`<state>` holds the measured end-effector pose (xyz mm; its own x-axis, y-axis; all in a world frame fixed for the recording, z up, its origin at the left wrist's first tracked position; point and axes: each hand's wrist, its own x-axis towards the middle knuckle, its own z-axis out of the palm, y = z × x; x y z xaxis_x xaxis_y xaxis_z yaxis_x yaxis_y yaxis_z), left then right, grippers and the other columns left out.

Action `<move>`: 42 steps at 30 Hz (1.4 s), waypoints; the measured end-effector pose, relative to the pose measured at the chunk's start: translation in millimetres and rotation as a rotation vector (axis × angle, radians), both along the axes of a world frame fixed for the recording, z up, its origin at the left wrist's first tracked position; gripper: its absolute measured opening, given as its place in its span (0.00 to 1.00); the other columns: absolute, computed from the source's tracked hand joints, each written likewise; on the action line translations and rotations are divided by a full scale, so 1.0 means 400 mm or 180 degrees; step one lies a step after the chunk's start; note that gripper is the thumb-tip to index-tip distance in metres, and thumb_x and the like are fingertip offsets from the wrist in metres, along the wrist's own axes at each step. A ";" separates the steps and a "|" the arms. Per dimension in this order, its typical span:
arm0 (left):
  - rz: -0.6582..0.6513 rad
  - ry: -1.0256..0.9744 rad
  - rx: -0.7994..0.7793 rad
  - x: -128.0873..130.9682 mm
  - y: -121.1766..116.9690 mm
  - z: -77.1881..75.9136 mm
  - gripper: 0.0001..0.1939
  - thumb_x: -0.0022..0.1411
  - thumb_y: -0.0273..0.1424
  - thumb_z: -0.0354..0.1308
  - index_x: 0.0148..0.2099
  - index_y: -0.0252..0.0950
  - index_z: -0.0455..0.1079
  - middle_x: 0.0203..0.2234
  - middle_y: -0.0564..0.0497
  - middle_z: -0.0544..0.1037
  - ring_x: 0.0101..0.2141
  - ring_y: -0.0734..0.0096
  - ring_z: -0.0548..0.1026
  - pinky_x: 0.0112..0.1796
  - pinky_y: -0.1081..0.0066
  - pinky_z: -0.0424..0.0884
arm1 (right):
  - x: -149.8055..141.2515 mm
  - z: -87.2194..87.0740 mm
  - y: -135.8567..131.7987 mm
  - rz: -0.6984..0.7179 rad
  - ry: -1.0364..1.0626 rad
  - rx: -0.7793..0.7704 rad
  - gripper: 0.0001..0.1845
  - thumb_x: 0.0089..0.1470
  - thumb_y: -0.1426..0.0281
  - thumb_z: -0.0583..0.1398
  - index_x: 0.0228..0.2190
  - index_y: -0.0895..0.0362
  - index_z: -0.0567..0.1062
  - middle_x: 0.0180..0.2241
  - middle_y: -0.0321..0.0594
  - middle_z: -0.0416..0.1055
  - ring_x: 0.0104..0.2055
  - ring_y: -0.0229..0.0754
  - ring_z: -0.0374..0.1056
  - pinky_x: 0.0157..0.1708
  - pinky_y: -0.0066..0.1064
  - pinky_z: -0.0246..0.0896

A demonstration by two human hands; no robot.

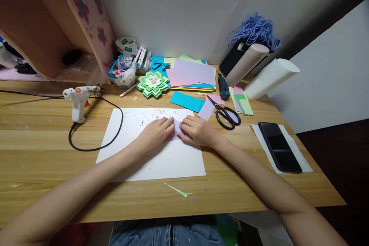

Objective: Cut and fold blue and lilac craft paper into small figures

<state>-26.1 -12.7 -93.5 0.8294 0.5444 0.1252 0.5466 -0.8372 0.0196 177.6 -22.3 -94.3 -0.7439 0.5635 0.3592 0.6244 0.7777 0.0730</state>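
Note:
A small piece of lilac paper (176, 126) lies on a white sheet (129, 165), mostly covered by my fingers. My left hand (157, 132) holds its left side down, fingers bent together over it. From the right, my right hand (197, 128) grips the other side between thumb and fingers. How far the paper is folded is hidden. Black-handled scissors (226, 117) rest just right of my right hand, beside a blue paper strip (188, 101) and another lilac piece (206, 109).
A white glue gun (77, 103) stands at left, its cord (100, 148) looping onto the sheet. Behind are a green layered paper flower (152, 83), stacked coloured paper (194, 73), a tub of scraps (122, 73) and a blue cutter (223, 86). A phone (279, 148) lies at right.

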 end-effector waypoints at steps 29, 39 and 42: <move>-0.0160 -0.0212 0.0006 -0.021 0.002 0.010 0.12 0.64 0.31 0.46 0.43 0.37 0.69 0.51 0.40 0.67 0.39 0.61 0.70 0.37 0.61 0.69 | 0.007 -0.006 0.016 -0.0059 0.0609 -0.0435 0.08 0.57 0.71 0.53 0.28 0.58 0.70 0.26 0.41 0.71 0.33 0.40 0.64 0.31 0.31 0.59; -0.0153 -0.0364 -0.0121 -0.026 0.001 0.003 0.12 0.65 0.32 0.45 0.44 0.38 0.69 0.54 0.41 0.66 0.42 0.59 0.69 0.38 0.58 0.69 | 0.047 -0.019 -0.001 0.0332 0.0770 0.1023 0.21 0.51 0.74 0.58 0.10 0.56 0.61 0.09 0.31 0.58 0.15 0.34 0.52 0.14 0.30 0.42; -0.0112 -0.0617 -0.0298 -0.026 0.000 -0.001 0.11 0.64 0.31 0.46 0.44 0.38 0.69 0.53 0.43 0.66 0.44 0.60 0.68 0.40 0.58 0.68 | 0.038 -0.014 -0.001 0.0216 0.0925 0.0562 0.12 0.52 0.75 0.57 0.18 0.57 0.69 0.16 0.34 0.69 0.21 0.36 0.62 0.19 0.29 0.54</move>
